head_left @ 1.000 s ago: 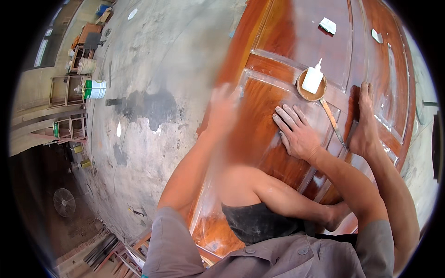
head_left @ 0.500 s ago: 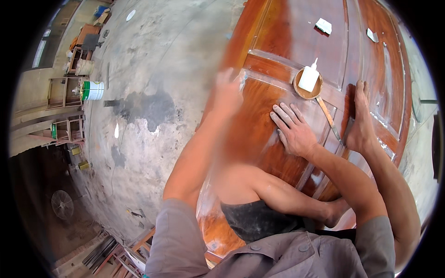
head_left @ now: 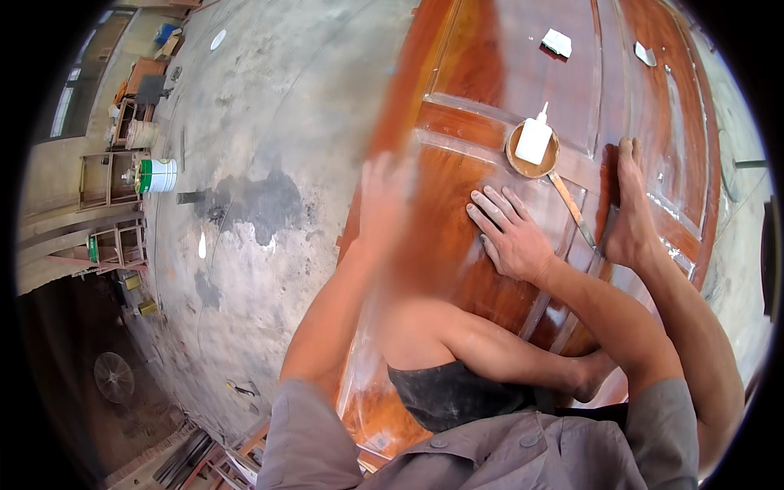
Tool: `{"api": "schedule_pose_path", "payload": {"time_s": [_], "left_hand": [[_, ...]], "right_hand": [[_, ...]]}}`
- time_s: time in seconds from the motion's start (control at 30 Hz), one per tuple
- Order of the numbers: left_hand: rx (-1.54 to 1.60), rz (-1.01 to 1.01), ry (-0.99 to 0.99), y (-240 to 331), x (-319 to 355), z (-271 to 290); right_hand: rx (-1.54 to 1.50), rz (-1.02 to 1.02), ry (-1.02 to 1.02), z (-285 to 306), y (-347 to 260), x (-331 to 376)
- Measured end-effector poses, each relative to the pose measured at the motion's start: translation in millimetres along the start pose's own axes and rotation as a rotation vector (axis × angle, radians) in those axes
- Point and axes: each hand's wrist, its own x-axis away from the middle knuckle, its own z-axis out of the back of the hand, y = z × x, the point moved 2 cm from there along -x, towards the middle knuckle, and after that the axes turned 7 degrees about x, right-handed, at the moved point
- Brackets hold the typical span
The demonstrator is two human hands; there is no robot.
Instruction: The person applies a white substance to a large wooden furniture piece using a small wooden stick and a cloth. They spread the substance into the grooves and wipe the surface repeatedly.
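Note:
I sit on a reddish-brown panelled wooden door [head_left: 465, 122] that lies flat and bears whitish dusty smears. My left hand [head_left: 386, 194] is over the door's left edge strip, so smeared by motion that its fingers and anything in them cannot be made out. Flat on a door panel rests my right hand [head_left: 513, 238], its whitened fingers a little apart and nothing in it. Just beyond that hand lies a round brown pan [head_left: 521, 170] with a long, worn handle. A white squeeze bottle [head_left: 534, 140] with a pointed nozzle lies in the pan.
A small white folded piece [head_left: 557, 42] and a pale scrap [head_left: 645, 54] lie farther up the door. My bare foot [head_left: 627, 220] is right of the pan's handle. Across the grey floor stand a white-and-green bucket [head_left: 157, 175], wooden frames and a fan [head_left: 113, 377].
My left hand has moved nearer to me along the door's left edge. The right hand stays on its panel, and the whole view has shifted slightly.

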Motion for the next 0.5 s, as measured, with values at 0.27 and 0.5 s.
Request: {"api": "schedule_pose_path", "payload": {"time_s": [0.27,0.5], "left_hand": [[-0.066,-0.088,0.021,1,2,-3],[-0.074,-0.045,-0.025,-11,-20,-15]], "right_hand": [[0.028,-0.022,-0.027,1,5,2],[0.059,-0.007,-0.02,-5,3,5]]}}
